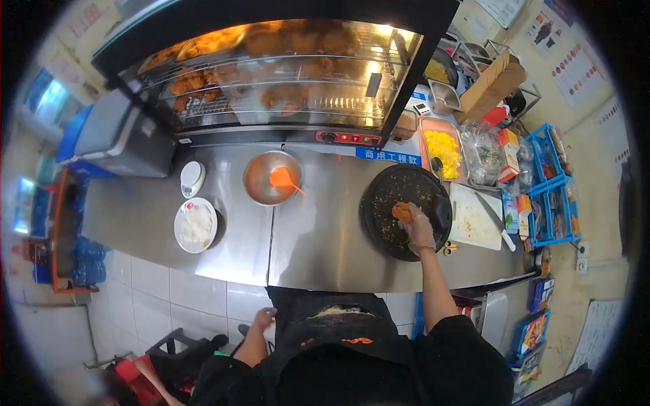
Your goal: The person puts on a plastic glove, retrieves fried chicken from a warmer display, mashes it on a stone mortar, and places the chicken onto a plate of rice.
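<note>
Head view: right hand [420, 232] gripping brown food [402, 212] over black tray [367, 220], right of centre; left hand [265, 317] half uncurled, empty, lower centre.

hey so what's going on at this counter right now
The person's right hand, in a clear glove, grips a brown, crusty piece of food at a round black tray strewn with crumbs. The left hand hangs beside the black apron. Leftward on the steel counter sits a round metal bowl with an orange utensil inside.
</note>
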Motion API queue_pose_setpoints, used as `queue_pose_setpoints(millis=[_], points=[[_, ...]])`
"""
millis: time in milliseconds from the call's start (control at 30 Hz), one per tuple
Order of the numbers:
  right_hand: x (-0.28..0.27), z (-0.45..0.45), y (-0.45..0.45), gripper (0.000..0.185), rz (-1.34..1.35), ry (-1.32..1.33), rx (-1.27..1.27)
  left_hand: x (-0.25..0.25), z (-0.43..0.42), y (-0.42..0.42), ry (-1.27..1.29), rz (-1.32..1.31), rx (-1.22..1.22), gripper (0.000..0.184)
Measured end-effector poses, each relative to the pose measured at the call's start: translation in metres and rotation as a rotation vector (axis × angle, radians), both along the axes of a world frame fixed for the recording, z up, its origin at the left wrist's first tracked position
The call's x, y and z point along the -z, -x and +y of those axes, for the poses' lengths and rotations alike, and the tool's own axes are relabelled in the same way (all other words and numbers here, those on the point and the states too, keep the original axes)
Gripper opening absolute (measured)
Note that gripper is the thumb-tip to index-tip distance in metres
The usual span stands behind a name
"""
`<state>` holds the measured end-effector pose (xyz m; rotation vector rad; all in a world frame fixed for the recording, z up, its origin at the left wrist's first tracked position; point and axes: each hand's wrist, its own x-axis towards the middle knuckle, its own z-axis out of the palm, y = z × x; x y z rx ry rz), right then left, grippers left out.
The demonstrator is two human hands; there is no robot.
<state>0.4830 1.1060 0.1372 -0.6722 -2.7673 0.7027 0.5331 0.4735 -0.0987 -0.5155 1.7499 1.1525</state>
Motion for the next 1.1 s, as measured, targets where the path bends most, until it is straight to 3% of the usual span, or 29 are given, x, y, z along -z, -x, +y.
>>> queue_pose_setpoints(millis=[33, 100, 133, 167, 200, 267, 300, 333, 367, 400, 433, 500, 600, 667, 700, 800, 867, 933, 1000, 1100], points=[[-0.008, 0.001, -0.006, 0.061, 0.033, 0.041, -0.025, -0.031, 0.013, 0.009, 0.039, 0.018, -0.02, 0.042], [-0.033, 0.002, -0.015, 0.061, 0.069, 0.083, -0.071, -0.073, 0.023, 0.028, -0.008, 0.113, 0.056, 0.057], [-0.046, 0.002, -0.022, 0.06, 0.084, 0.39, 0.008, -0.087, 0.023, 0.04, -0.056, 0.118, 0.22, 0.058], [-0.051, 0.001, -0.029, 0.06, 0.091, 0.698, 0.093, -0.102, 0.029, 0.048, -0.135, 0.048, 0.235, 0.055], [-0.051, -0.004, -0.034, 0.06, 0.086, 0.701, 0.084, -0.12, 0.037, 0.054, -0.214, -0.024, 0.253, 0.053], [-0.05, -0.018, -0.039, 0.063, 0.357, 1.172, 0.338, -0.152, 0.073, 0.069, -0.237, 0.029, 0.296, 0.051], [-0.044, -0.024, -0.041, 0.069, 0.356, 1.219, 0.282, -0.171, 0.098, 0.078, -0.258, 0.083, 0.35, 0.049], [-0.032, -0.032, -0.044, 0.076, 0.263, 1.098, 0.083, -0.197, 0.132, 0.08, -0.301, 0.354, 0.369, 0.051], [-0.017, -0.038, -0.045, 0.083, 0.142, 0.703, -0.18, -0.228, 0.176, 0.079, -0.339, 0.625, 0.386, 0.054], [-0.008, -0.049, -0.043, 0.091, 0.104, 0.597, -0.32, -0.266, 0.218, 0.079, -0.394, 0.656, 0.421, 0.054], [-0.049, -0.077, -0.03, 0.095, 0.243, 1.351, -0.171, -0.304, 0.259, 0.077, -0.45, 0.686, 0.456, 0.053], [-0.084, -0.108, -0.006, 0.099, 0.368, 2.104, 0.003, -0.355, 0.327, 0.063, -0.449, 0.989, 0.549, 0.046], [-0.099, -0.117, 0.023, 0.11, 0.368, 2.091, -0.152, -0.374, 0.377, 0.054, -0.315, 1.155, 0.6, 0.032], [-0.101, -0.107, 0.04, 0.104, 0.41, 2.106, -0.097, -0.36, 0.388, 0.054, -0.401, 1.197, 0.314, 0.018], [-0.096, -0.1, 0.042, 0.104, 0.432, 2.112, -0.099, -0.362, 0.391, 0.056, -0.399, 1.204, 0.334, 0.018], [-0.089, -0.092, 0.043, 0.089, 0.452, 2.224, -0.226, -0.361, 0.394, 0.055, -0.436, 1.135, 0.392, 0.011], [-0.091, -0.093, 0.042, 0.069, 0.456, 2.129, -0.277, -0.355, 0.395, 0.055, -0.571, 1.088, 0.502, 0.01], [-0.069, -0.093, 0.044, 0.063, 0.519, 2.152, -0.318, -0.351, 0.39, 0.062, -0.578, 0.997, 0.524, 0.009], [-0.082, -0.098, 0.046, 0.057, 0.585, 2.169, -0.358, -0.346, 0.383, 0.069, -0.589, 0.905, 0.547, 0.009], [-0.097, -0.093, 0.072, 0.061, 0.374, 2.001, -0.08, -0.339, 0.366, 0.085, -0.556, 0.763, 0.547, 0.01]])
